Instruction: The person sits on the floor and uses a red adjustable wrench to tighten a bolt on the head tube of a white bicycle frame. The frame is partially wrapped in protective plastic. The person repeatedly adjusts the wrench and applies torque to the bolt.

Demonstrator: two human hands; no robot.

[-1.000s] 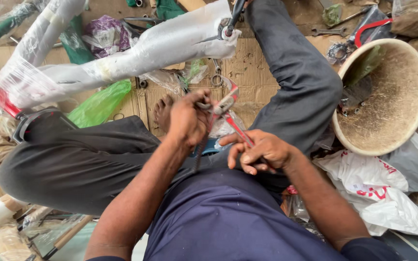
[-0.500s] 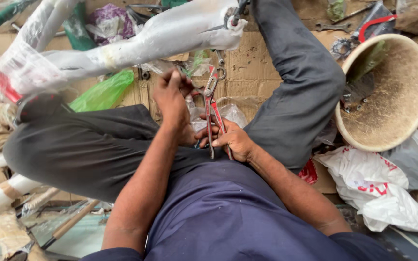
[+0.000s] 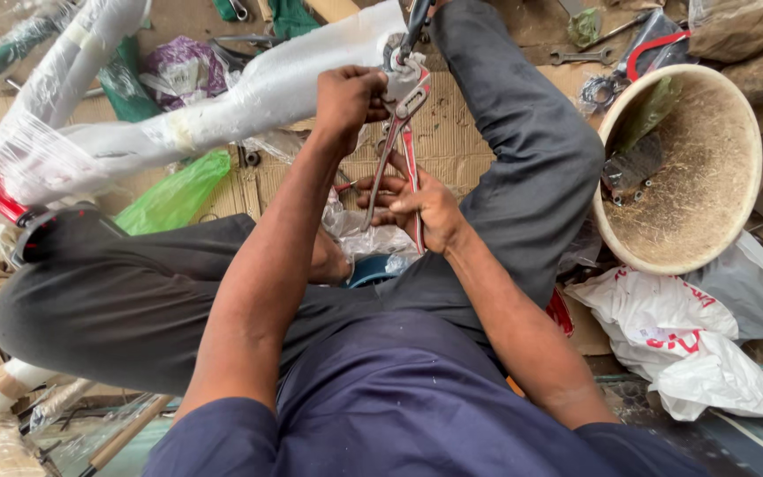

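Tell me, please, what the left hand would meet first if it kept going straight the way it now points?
Most likely the end of the wrapped white tube. The left hand reaches up and away from the body, right at that end, beside the pliers head. Depth is hard to judge; it may already touch.

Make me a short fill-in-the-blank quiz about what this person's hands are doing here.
1. The right hand grips the long handles of the ____-handled metal pliers.
2. The left hand rests at the end of the plastic-wrapped ____ tube.
3. The round tan basin lies on the person's ____ side.

Missing words: red; white; right
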